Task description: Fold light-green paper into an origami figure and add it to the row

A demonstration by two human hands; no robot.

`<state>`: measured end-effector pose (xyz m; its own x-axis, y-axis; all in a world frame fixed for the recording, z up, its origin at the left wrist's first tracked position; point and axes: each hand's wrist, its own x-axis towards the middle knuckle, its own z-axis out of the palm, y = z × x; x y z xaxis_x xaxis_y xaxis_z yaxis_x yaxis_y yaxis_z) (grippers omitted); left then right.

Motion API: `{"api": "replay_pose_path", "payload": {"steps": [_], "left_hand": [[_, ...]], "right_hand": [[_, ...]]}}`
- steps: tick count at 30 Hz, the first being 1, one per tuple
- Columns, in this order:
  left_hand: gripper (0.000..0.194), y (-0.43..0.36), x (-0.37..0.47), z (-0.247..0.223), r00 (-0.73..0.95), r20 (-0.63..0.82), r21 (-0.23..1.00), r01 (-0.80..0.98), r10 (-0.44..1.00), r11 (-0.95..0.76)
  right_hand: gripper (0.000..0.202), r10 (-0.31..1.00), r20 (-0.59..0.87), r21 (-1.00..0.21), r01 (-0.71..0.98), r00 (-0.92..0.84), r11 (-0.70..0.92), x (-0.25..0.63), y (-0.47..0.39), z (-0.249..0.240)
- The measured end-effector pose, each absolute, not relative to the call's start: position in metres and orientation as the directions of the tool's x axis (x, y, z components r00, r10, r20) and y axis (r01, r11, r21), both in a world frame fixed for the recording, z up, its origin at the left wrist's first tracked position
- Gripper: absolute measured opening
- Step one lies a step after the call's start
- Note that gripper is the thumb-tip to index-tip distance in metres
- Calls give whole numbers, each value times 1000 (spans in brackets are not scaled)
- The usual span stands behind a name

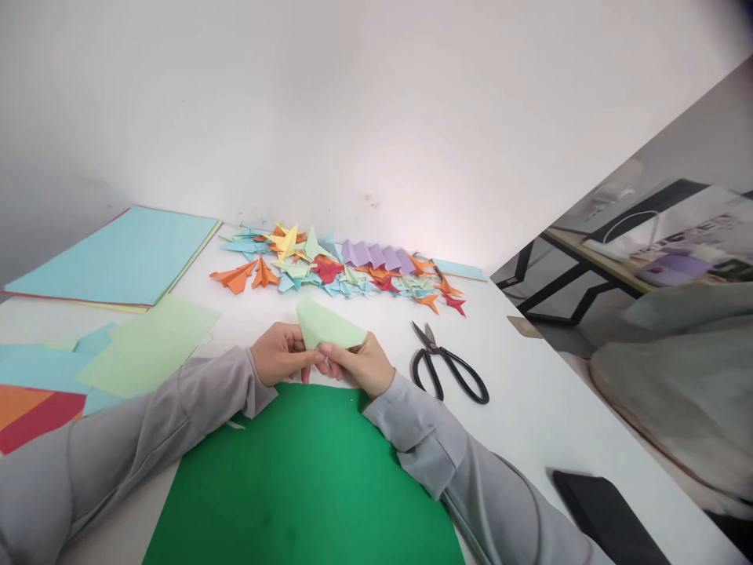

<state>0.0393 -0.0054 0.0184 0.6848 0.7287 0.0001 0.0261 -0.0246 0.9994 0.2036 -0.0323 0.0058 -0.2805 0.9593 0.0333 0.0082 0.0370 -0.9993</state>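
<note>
A light green sheet of paper [329,323], folded to a triangle-like shape, is held up between both hands above the far edge of a green sheet [306,479]. My left hand [285,355] is closed on its left side, thumb pointing inward. On the right side my right hand [365,362] grips the same paper, its thumb near the left thumb at the lower edge. The fingers behind the paper are partly hidden. Black-handled scissors [441,353] lie on the table to the right of my right hand, blades slightly apart.
Folded paper figures [285,242] in several colours lie along the wall, with a pleated purple paper [376,256] among them. At left are a stack of large blue sheets [118,255] and loose coloured pieces [147,345]. A black flat object [605,514] rests near the right edge.
</note>
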Motion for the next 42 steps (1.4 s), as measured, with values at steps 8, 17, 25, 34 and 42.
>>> {"api": "replay_pose_path", "payload": {"steps": [8,17,25,34,42], "left_hand": [[31,-5,38,21,766,-36,995,89,642,-51],[40,-5,38,20,753,-123,988,156,646,7],[38,-5,39,22,731,-138,989,143,668,47],[36,-2,38,23,723,-137,991,108,678,84],[41,-4,37,19,760,-100,991,130,642,1]], "right_hand": [[36,923,56,-991,89,-381,97,204,-39,14],[28,950,48,-998,17,-309,56,205,-37,12],[41,980,-10,-999,-41,-199,-19,206,-35,8],[47,980,-49,-987,-143,-193,-78,207,-32,5],[41,932,85,-994,35,-353,103,205,-35,6]]}}
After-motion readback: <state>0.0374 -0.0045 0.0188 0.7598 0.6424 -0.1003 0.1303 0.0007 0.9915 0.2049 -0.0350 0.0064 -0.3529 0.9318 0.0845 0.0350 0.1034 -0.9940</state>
